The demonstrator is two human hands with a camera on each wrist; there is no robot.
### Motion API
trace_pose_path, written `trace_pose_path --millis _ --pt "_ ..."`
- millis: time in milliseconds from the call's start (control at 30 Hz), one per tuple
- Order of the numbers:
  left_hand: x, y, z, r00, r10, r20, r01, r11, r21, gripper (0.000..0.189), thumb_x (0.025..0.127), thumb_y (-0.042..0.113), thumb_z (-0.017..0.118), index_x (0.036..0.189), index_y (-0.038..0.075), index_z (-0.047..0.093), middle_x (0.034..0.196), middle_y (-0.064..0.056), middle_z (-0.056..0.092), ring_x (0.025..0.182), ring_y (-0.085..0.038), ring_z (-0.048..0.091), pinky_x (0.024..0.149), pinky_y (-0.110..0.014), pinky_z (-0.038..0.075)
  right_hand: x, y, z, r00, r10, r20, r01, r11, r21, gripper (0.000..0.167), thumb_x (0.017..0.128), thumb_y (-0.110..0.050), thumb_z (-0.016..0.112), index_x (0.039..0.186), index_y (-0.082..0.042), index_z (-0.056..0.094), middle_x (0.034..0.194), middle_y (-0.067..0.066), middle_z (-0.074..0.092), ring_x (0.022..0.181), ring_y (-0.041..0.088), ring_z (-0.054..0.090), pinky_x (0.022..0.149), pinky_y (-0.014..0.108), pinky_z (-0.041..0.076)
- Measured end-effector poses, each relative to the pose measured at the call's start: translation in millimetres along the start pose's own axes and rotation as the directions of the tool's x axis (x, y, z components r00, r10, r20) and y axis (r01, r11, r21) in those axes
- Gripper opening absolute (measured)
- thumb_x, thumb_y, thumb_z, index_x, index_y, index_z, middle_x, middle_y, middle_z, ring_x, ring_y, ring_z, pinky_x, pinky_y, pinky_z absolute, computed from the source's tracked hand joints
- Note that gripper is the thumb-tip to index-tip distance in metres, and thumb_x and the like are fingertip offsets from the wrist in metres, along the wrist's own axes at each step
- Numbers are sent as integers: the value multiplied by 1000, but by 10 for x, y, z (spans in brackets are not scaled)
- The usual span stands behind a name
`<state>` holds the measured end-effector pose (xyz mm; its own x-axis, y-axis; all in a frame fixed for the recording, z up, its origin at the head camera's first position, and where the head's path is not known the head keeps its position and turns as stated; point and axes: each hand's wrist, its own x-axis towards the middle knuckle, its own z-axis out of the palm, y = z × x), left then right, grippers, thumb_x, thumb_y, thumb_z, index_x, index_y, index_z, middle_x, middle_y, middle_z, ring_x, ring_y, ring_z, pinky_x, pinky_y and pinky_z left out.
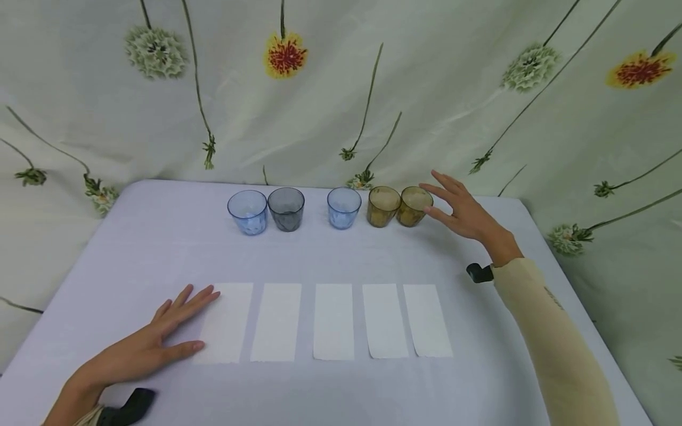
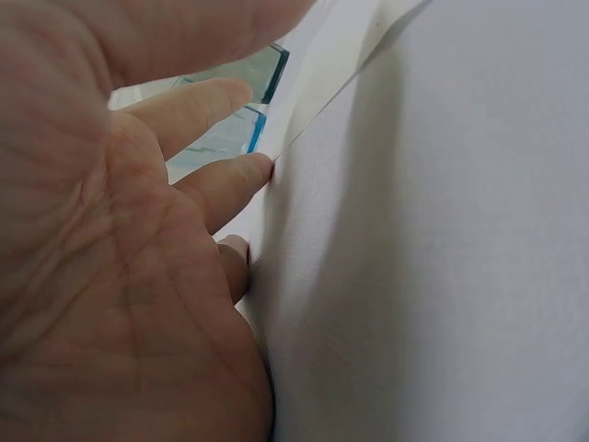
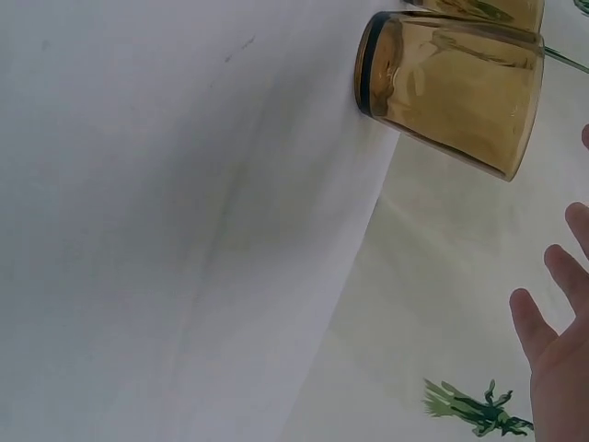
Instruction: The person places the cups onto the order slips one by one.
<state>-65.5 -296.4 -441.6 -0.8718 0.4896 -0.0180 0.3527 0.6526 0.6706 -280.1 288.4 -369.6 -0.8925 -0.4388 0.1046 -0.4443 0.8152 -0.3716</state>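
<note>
Along the back of the table stand a light blue glass, a grey glass, another blue glass and two amber glasses. My right hand is beside the rightmost amber glass, thumb and fingers spread around its right side; the right wrist view shows that amber glass apart from the fingers. My left hand lies at the left edge of the leftmost white paper, fingers extended. In the left wrist view the left fingertips touch the surface.
Several white paper rectangles lie in a row across the middle of the white-covered table. A flower-print cloth hangs right behind the glasses and along the sides. The two amber glasses stand very close together.
</note>
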Motion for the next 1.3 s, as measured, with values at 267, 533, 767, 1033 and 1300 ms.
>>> trace_pose_path --millis 267,533,767,1033,1300 --pt "4 15 -8 999 -35 21 36 999 -23 78 96 29 68 160 28 25 168 -1 18 145 15 -14 106 -3 -13 73 -8 95 1000 9 20 -11 996 89 59 102 -46 55 154 -24 41 169 4 13 155 35 9 115 69 18" --pt "-2 -2 3 1000 9 -2 -9 1000 -10 77 95 24 70 159 25 27 167 -4 22 148 11 -12 109 -4 -13 153 -12 168 998 45 39 -49 992 119 59 99 -50 58 152 -28 45 169 1 13 155 35 11 114 70 21" --pt "9 30 4 999 37 -2 -37 999 11 74 95 24 69 158 25 30 167 -6 22 149 9 -13 108 -6 -14 191 -9 193 998 47 42 -52 990 128 59 99 -48 58 152 -25 45 168 4 16 154 38 14 114 70 21" --pt "0 17 11 999 43 -8 -43 999 29 75 95 25 69 158 24 30 167 -6 22 149 8 -12 109 -6 -14 215 -29 253 998 36 52 -43 990 134 58 100 -45 59 152 -24 44 168 7 17 153 39 14 114 70 20" --pt "8 5 15 998 68 -12 -67 997 27 75 94 23 69 158 22 31 167 2 20 149 8 -12 109 -6 -14 225 -42 291 998 35 54 -43 988 146 59 100 -43 60 153 -24 42 167 9 18 153 40 16 113 70 23"
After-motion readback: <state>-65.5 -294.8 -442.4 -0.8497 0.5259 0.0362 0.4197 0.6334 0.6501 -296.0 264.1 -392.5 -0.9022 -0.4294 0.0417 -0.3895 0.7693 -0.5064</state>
